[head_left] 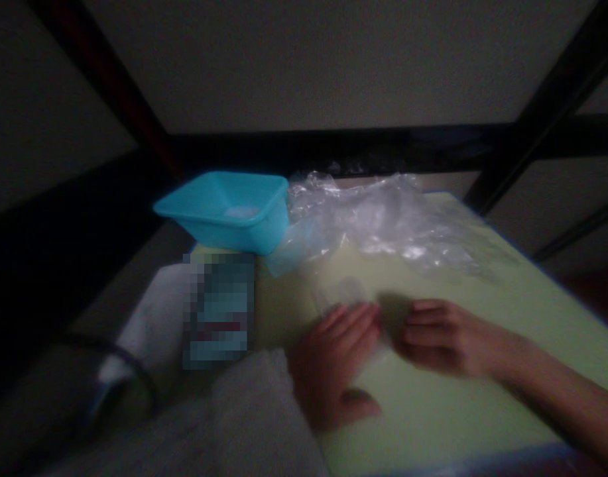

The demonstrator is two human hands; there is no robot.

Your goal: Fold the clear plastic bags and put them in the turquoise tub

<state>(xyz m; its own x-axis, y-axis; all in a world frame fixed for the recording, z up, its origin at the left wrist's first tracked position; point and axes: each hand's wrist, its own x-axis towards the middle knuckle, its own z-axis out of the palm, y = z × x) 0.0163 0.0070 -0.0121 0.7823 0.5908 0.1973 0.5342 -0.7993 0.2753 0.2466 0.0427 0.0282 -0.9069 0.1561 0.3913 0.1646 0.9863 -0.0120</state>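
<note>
My left hand (336,368), in a long grey sleeve, lies palm down with its fingers stretched out and the thumb apart. Its fingertips press on a small clear plastic piece (351,289), which looks like a small bag and lies flat on the yellow-green tabletop (413,417). Most of that piece is under the hand. Just to the right, my right hand (445,338) hovers or rests close to the left fingertips with its fingers curled in. Whatever its fingertips pinch, if anything, is hidden and blurred.
A turquoise plastic basin (264,225) stands at the back left, something whitish inside. Crumpled clear plastic bags (378,218) spread along the back. A blurred-out flat item (219,311) and a white sheet or cloth (157,311) lie left, near a dark cable (129,358). A wall rises behind.
</note>
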